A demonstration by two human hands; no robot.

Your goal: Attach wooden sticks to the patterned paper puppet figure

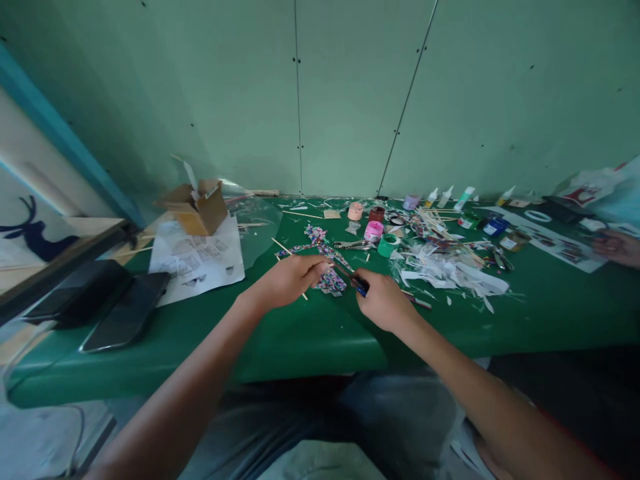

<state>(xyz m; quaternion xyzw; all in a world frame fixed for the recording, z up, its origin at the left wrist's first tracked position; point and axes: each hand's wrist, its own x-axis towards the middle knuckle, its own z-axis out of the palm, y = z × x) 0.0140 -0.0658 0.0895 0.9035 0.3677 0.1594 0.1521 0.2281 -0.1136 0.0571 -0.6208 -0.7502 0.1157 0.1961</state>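
Here, forearms slant inward, right grip closed round a blue-handled tool, left grip curled, hold unclear.

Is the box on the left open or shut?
Open: the box has its flaps spread, and a white strip sticks up from its top.

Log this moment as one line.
right hand: holding blue-handled tool | left hand: near tool's tip, hold unclear | nearby: speckled pieces, pink jar
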